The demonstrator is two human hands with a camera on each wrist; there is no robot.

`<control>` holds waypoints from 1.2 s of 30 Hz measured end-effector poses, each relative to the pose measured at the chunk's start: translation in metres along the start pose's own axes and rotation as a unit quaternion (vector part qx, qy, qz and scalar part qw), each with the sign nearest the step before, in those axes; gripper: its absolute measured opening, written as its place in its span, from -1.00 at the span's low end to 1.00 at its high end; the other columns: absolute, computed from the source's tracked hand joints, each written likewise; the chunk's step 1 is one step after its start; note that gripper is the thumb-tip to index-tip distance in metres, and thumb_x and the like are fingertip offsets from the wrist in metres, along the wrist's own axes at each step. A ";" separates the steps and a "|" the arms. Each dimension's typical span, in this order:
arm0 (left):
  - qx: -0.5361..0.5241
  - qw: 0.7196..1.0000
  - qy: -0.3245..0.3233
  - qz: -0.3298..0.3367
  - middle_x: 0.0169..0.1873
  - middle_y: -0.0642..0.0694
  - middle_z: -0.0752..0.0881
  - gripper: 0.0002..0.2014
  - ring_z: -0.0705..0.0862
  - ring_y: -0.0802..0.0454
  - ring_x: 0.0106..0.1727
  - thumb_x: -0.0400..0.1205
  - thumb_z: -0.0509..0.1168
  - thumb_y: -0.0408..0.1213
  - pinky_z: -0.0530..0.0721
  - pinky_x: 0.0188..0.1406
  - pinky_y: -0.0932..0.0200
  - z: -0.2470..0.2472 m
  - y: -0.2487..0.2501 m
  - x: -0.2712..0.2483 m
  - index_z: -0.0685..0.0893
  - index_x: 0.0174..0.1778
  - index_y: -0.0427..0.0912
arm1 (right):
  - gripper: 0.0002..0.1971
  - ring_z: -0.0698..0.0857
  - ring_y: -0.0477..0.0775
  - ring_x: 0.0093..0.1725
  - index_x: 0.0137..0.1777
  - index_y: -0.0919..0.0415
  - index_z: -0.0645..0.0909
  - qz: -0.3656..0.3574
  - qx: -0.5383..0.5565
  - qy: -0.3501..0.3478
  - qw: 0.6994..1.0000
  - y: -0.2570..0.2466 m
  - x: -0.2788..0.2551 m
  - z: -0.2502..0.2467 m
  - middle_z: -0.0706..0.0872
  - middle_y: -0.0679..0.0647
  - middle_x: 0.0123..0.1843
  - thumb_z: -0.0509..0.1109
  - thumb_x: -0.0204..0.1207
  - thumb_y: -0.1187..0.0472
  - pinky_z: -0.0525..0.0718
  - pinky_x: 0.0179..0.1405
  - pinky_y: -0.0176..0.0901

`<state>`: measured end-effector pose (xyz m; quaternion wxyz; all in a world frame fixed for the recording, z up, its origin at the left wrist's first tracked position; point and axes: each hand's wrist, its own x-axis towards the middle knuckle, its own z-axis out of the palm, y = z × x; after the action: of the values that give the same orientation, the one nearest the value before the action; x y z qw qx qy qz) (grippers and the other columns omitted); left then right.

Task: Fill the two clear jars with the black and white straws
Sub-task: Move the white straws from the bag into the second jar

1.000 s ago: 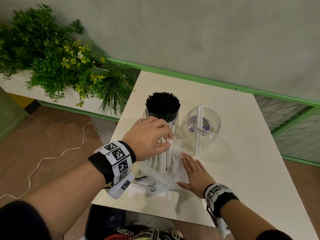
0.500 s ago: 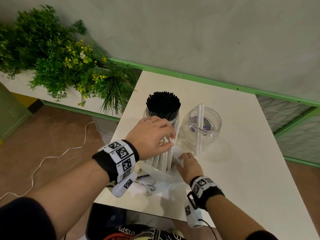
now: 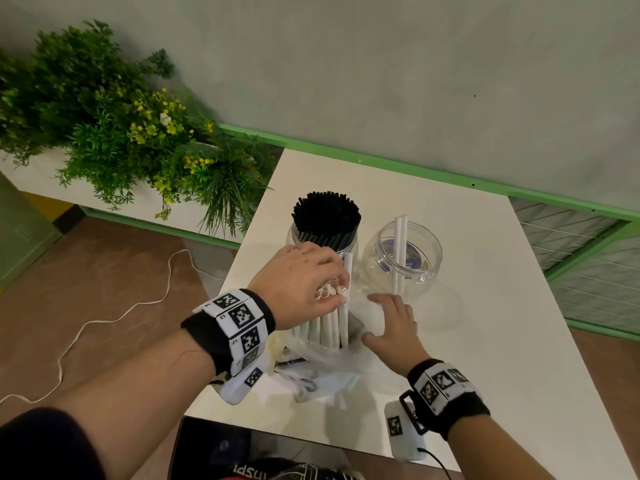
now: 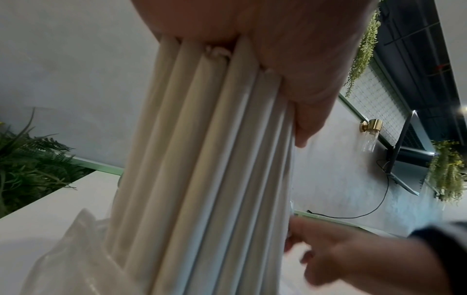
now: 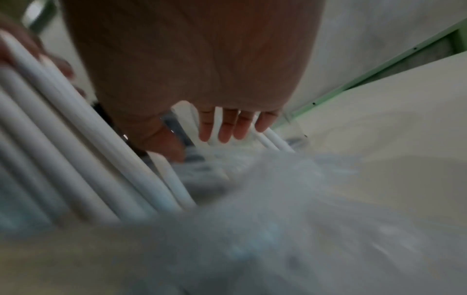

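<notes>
Closest to the camera, a crumpled clear plastic bag (image 3: 322, 372) was spread on the white bench (image 3: 502, 341), with the bottom ends of the white straw bundle (image 3: 329, 327) standing in it. The right hand (image 3: 393, 329) was laid palm-down on the plastic just beside the bundle, fingers straight and spread, nothing gripped. In the right wrist view the fingers (image 5: 227, 127) were seen stretched out over the blurry wrap, so that grip was released.

A bit further in, the left hand (image 3: 301, 282) was clamped over the top of the upright bundle, fingers curled round the straw ends. From the left wrist view the thumb was seen pressed along the side of the white straws (image 4: 202, 159), so a firm grasp on them was plain.

Behind that, the clear jar (image 3: 294, 237) on the left was packed with black straws (image 3: 325, 218) standing upright. Just beside it on the right, the second clear jar (image 3: 429, 261) was seen holding only two white straws (image 3: 400, 251), leaned against its rim.

Past the bench edge, green planter foliage (image 3: 121, 140) with yellow flowers was lined up along the wall, and a white cord (image 3: 114, 317) was trailed over the floor.
</notes>
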<state>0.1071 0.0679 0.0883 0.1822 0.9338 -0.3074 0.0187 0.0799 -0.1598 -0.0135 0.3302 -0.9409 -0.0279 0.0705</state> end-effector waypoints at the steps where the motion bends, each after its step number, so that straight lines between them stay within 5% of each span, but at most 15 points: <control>1: -0.004 1.000 -0.005 0.000 0.10 0.29 0.55 -0.69 0.47 0.17 0.20 0.53 0.08 0.25 0.41 0.25 0.08 -0.001 0.000 0.001 0.56 0.04 0.23 | -0.20 0.35 -0.04 0.36 0.52 -0.04 0.28 -0.030 0.069 -0.014 0.997 -0.013 -0.001 -0.008 0.36 -0.14 0.42 0.30 0.21 -0.16 0.38 0.32 -0.07; 4: -0.017 1.000 -0.007 -0.003 0.16 0.25 0.53 -0.55 0.49 0.16 0.19 0.45 0.11 0.37 0.48 0.25 0.01 -0.007 0.001 0.003 0.50 0.15 0.23 | 0.00 0.35 -0.27 0.44 0.62 -0.17 0.03 -0.072 0.209 -0.080 0.972 -0.041 0.005 -0.023 0.36 -0.22 0.47 0.56 0.25 -0.05 0.36 0.33 -0.36; 6: -0.006 1.000 0.015 -0.024 0.25 0.21 0.48 -0.36 0.47 0.14 0.26 0.36 0.16 0.46 0.47 0.30 0.00 -0.014 0.000 -0.002 0.41 0.29 0.23 | -0.05 0.40 -0.36 0.42 0.54 -0.28 0.11 -0.094 0.224 -0.085 0.966 -0.053 0.013 -0.028 0.46 -0.27 0.41 0.62 0.24 -0.04 0.37 0.32 -0.45; 10: 0.002 0.997 0.012 -0.079 0.43 0.15 0.37 -0.14 0.36 0.08 0.42 0.32 0.20 0.49 0.42 0.42 0.00 -0.016 -0.007 -0.021 0.20 0.50 0.20 | -0.29 0.59 -0.21 0.31 0.43 -0.08 0.43 -0.102 0.210 -0.077 0.969 -0.061 0.021 -0.027 0.65 -0.17 0.30 0.64 0.28 0.03 0.50 0.43 -0.02; 14: -0.045 0.994 0.021 -0.093 0.35 0.16 0.39 -0.24 0.37 0.11 0.34 0.39 0.24 0.32 0.42 0.37 0.14 -0.005 -0.009 -0.020 0.25 0.51 0.17 | -0.54 0.71 -0.03 0.15 0.18 -0.02 0.60 -0.091 0.244 -0.090 0.961 -0.067 0.021 -0.028 0.72 0.03 0.14 0.65 0.30 0.17 0.63 0.28 -0.06; 17: -0.046 0.995 0.031 -0.087 0.19 0.17 0.43 -0.33 0.39 0.14 0.19 0.42 0.21 0.30 0.46 0.23 0.19 -0.002 -0.010 -0.017 0.33 0.47 0.23 | -0.66 0.71 -0.09 -0.01 0.01 -0.07 0.59 -0.089 0.247 -0.089 0.961 -0.068 0.018 -0.031 0.69 0.07 0.03 0.59 0.34 0.28 0.64 0.02 -0.29; 19: -0.044 0.996 0.029 -0.077 0.13 0.17 0.43 -0.35 0.39 0.14 0.11 0.41 0.18 0.33 0.47 0.16 0.18 -0.001 -0.008 -0.015 0.37 0.44 0.26 | -0.70 0.70 -0.09 -0.08 0.01 0.03 0.59 -0.079 0.269 -0.089 0.956 -0.068 0.017 -0.030 0.70 0.07 -0.06 0.51 0.33 0.31 0.65 -0.06 -0.26; 23: -0.047 0.996 0.023 -0.076 0.11 0.15 0.43 -0.42 0.38 0.15 0.10 0.36 0.16 0.35 0.48 0.11 0.16 -0.001 -0.005 -0.012 0.42 0.28 0.23 | -0.68 0.69 -0.04 -0.08 0.05 0.09 0.57 -0.078 0.293 -0.075 0.950 -0.070 0.015 -0.024 0.70 0.03 -0.09 0.47 0.35 0.39 0.68 -0.05 -0.17; 27: -0.056 0.996 0.026 -0.066 0.13 0.25 0.47 -0.58 0.41 0.16 0.15 0.37 0.20 0.26 0.50 0.18 0.09 0.000 -0.003 -0.009 0.44 0.09 0.20 | -0.79 0.64 -0.10 -0.19 -0.14 0.15 0.55 -0.059 0.324 -0.033 0.944 -0.075 0.011 -0.016 0.66 -0.03 -0.23 0.45 0.24 0.32 0.63 -0.13 -0.14; 30: -0.055 0.996 0.022 -0.060 0.12 0.28 0.51 -0.59 0.43 0.15 0.17 0.37 0.18 0.25 0.50 0.19 0.08 0.000 -0.003 -0.009 0.42 0.09 0.21 | -0.79 0.64 -0.16 -0.23 -0.15 0.18 0.54 -0.067 0.337 -0.003 0.939 -0.078 0.005 -0.011 0.66 -0.09 -0.27 0.44 0.22 0.30 0.61 -0.18 -0.26; 36: -0.044 0.997 0.017 -0.060 0.17 0.26 0.51 -0.55 0.42 0.14 0.21 0.40 0.12 0.27 0.49 0.18 0.13 0.000 -0.006 -0.010 0.38 0.16 0.21 | -0.79 0.75 0.05 -0.09 0.01 0.23 0.47 -0.103 0.351 0.105 0.925 -0.088 -0.004 -0.017 0.74 0.22 -0.14 0.32 0.38 0.35 0.68 -0.03 -0.17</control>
<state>0.1027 0.0780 0.0844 0.2288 0.9414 -0.2478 0.0096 0.0783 -0.1023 0.0552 0.6455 -0.7590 -0.0632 -0.0575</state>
